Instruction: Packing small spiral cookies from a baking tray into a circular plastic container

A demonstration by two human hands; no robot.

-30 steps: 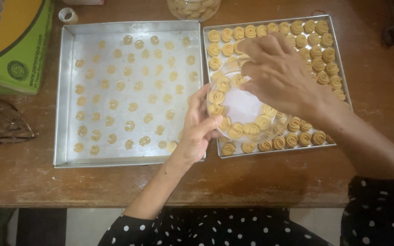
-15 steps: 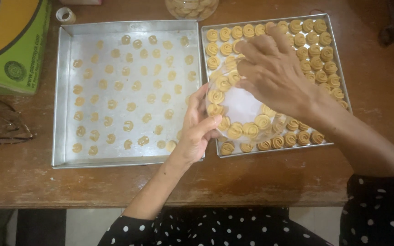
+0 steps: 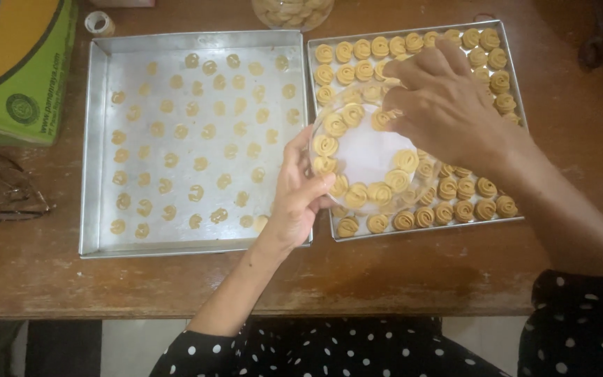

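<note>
Jar (image 3: 368, 150), clear and round, sits over cookie tray (image 3: 518, 84); left hand (image 3: 301, 192) grips its rim. Right hand (image 3: 448, 105) pinches a cookie (image 3: 382, 119) at the far rim.

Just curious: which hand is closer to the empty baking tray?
Left. The left hand rests by the empty tray's right edge; the right hand is over the cookie-filled tray.

The table (image 3: 581, 139) is showing worn brown wood, scuffed and dull along its front edge. Both baking trays (image 3: 92, 139) are looking like thin matt grey metal, the left one carrying greasy pale rings. The round container (image 3: 368, 150) is looking like clear, faintly glossy plastic. The swirled cookies (image 3: 486, 187) are appearing dry and ridged. The box (image 3: 15, 70) is showing smooth printed cardboard.
</note>
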